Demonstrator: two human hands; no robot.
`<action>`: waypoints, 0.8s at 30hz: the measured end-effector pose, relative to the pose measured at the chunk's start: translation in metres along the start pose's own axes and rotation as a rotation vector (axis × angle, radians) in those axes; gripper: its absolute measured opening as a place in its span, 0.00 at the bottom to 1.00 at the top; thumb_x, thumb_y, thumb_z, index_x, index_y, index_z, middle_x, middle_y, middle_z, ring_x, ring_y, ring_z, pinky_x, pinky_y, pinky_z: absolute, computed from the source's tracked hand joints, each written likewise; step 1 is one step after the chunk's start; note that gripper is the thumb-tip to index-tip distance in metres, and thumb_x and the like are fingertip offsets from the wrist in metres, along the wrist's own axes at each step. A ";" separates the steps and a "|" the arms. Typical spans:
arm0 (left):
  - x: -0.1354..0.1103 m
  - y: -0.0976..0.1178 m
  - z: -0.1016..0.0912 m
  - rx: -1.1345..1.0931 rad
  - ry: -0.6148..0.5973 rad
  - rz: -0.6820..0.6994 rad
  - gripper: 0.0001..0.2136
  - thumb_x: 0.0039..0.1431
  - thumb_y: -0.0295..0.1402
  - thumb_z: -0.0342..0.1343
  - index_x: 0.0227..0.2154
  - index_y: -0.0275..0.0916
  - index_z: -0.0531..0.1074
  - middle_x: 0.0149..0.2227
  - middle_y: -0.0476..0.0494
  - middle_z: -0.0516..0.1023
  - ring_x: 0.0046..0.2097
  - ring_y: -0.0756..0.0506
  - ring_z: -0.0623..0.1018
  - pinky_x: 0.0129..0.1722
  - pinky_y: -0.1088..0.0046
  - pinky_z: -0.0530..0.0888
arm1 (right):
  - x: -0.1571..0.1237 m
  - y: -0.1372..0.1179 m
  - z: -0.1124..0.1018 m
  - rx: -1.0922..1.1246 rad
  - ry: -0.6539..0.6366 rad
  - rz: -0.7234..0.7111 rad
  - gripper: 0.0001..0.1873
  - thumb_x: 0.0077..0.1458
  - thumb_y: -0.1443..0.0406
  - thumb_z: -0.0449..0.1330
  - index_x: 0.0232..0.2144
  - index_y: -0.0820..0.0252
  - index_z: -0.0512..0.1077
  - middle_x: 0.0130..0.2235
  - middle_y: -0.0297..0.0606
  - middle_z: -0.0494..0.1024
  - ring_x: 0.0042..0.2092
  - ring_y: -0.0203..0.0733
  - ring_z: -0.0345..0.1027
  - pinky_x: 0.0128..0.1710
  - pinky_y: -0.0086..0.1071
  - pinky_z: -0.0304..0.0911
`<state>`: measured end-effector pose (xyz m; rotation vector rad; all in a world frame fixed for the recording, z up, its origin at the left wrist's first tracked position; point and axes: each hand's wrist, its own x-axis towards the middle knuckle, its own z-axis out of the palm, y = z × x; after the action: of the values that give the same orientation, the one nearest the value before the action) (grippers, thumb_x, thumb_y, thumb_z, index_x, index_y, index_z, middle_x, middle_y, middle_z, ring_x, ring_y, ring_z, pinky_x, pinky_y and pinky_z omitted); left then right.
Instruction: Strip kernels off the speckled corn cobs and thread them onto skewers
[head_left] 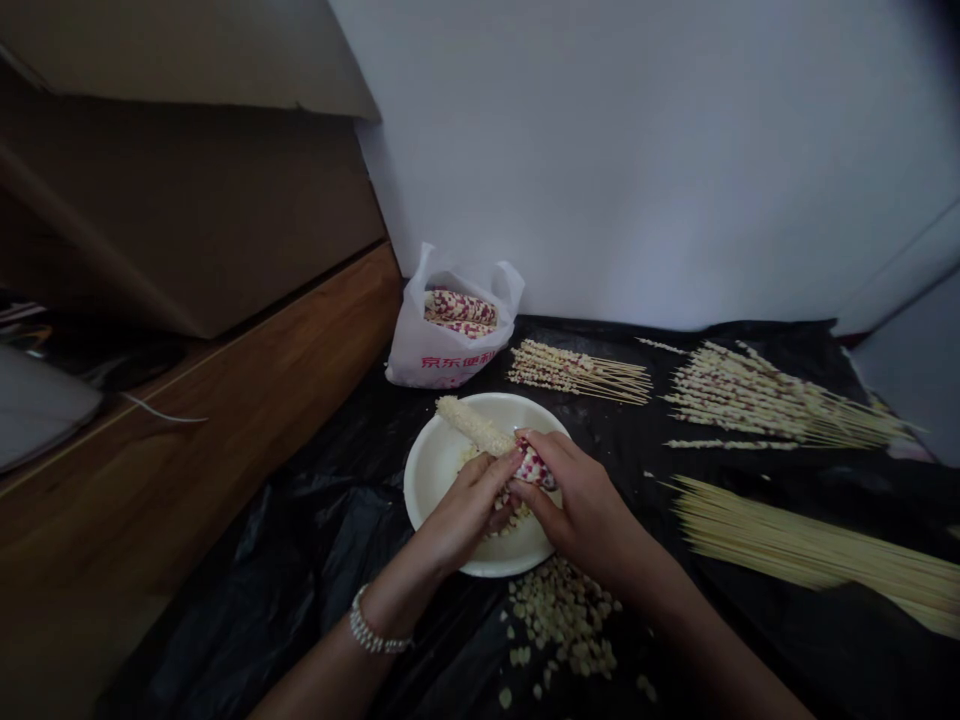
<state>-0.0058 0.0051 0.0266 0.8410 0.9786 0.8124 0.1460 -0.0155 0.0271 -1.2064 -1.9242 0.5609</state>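
An ear of corn (478, 424) lies slanted over a white bowl (422, 497). Its far left part is bare pale cob, while red and white kernels cover the near right end. My left hand (469, 503) is wrapped around the ear's middle, where the bare part meets the kernels. My right hand (581, 490) closes on the kernel-covered end, its thumb and fingers pressed to it. Loose kernels (512, 515) lie inside the bowl below my hands, partly hidden by them. A heap of pale kernels (566, 615) is spread on black plastic sheeting in front of the bowl.
Behind the bowl stands a white plastic bag (442, 350) holding ears of corn (461, 308). To the right lie skewers threaded with kernels (735, 390), a smaller bundle of them (570, 370), and bare sticks (787, 540). A cardboard box (187, 200) is at left.
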 end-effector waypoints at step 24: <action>0.003 -0.005 -0.002 -0.016 0.056 0.011 0.19 0.53 0.48 0.64 0.29 0.39 0.65 0.22 0.56 0.62 0.22 0.55 0.58 0.22 0.77 0.51 | 0.000 0.004 0.000 0.045 0.002 -0.008 0.21 0.63 0.66 0.57 0.57 0.68 0.66 0.48 0.52 0.75 0.51 0.53 0.70 0.54 0.49 0.67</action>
<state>-0.0054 0.0061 0.0202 0.8145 1.0159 0.8559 0.1477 -0.0137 0.0243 -1.1698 -1.9041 0.5949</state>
